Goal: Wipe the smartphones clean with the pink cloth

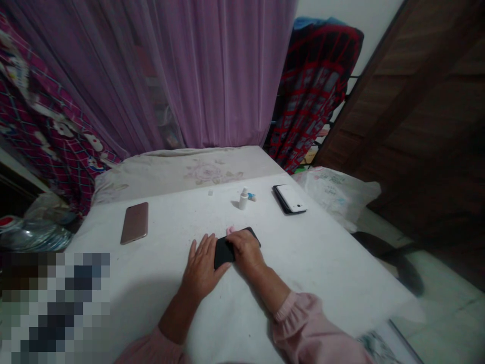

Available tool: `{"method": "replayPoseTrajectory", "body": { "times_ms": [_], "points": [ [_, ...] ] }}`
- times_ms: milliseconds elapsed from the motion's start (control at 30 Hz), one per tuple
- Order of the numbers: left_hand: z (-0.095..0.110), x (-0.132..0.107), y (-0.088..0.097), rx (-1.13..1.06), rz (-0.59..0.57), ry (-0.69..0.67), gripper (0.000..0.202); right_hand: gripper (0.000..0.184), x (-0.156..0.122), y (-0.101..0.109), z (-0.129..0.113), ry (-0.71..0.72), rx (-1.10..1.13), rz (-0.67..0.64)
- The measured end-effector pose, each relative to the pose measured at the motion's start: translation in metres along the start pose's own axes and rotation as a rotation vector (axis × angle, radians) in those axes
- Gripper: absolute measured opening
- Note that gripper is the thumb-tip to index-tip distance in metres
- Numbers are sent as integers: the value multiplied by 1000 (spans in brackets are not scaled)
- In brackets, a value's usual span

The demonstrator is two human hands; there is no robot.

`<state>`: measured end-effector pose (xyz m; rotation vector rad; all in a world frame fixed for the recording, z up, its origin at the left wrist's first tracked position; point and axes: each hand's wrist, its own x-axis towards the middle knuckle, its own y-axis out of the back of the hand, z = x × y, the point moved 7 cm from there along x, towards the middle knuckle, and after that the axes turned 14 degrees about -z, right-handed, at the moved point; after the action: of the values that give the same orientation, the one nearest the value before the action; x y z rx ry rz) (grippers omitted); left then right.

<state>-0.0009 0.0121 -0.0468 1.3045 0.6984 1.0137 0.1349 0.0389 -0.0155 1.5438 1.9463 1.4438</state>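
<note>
A black phone [224,254] lies flat on the white-covered table in front of me. Its left end is held by my left hand [200,265], with the thumb along the near edge and the fingers stretched along the far left side. My right hand [246,248] rests over the phone's right part, its fingers bent and pressed together at the surface. Whatever those fingers pinch is hidden. A small pink piece [230,230] shows just beyond the fingertips, at the phone's far edge; I cannot tell whether it is in the hand.
Beyond the hands stand a white spray bottle [243,199], a small blue-and-white item [251,196] and a tiny pale cube [210,192]. A rose-gold phone [135,223] lies left; a white phone [291,198] rests on a dark one at right. A plastic bag [337,192] hangs past the table's right edge.
</note>
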Motion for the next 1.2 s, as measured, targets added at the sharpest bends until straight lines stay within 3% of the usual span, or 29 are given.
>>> {"method": "replayPoseTrajectory", "body": {
  "times_ms": [67, 133, 333, 433, 500, 633, 767, 867, 967, 1067, 1133, 1200],
  "points": [
    [-1, -1, -1, 15, 6, -19, 65, 28, 2, -9, -20, 67, 31, -50],
    [-3, -4, -2, 22, 18, -31, 68, 30, 1, -7, -23, 60, 39, -44],
    [-18, -14, 0, 16, 41, -23, 70, 29, -11, 24, 21, -78, -66, 11],
    [-18, -15, 2, 12, 38, -31, 64, 28, -11, 25, 32, -117, -68, 38],
    [-17, -14, 4, 8, 52, -26, 63, 30, -10, 16, 24, -120, -41, 52],
    [-12, -14, 7, 15, 106, -38, 64, 34, -8, -16, -23, 31, 24, -56],
    [-12, -15, 9, -1, 139, -15, 63, 35, -24, -13, -44, 165, 92, -95],
    [-12, -15, 10, -22, 126, -13, 65, 32, -41, 10, -21, 183, 99, -38],
    [-12, -14, 11, -36, 100, -13, 64, 28, -54, 35, 21, 71, 68, 86],
    [-11, -12, 11, -51, 81, -14, 64, 28, -57, 45, 52, -50, 27, 167],
    [-11, -11, 11, -60, 81, -12, 66, 29, -53, 42, 56, -87, 4, 182],
    [-10, -11, 10, -62, 86, -14, 66, 32, -45, 34, 44, -71, -1, 163]
  ]
}}
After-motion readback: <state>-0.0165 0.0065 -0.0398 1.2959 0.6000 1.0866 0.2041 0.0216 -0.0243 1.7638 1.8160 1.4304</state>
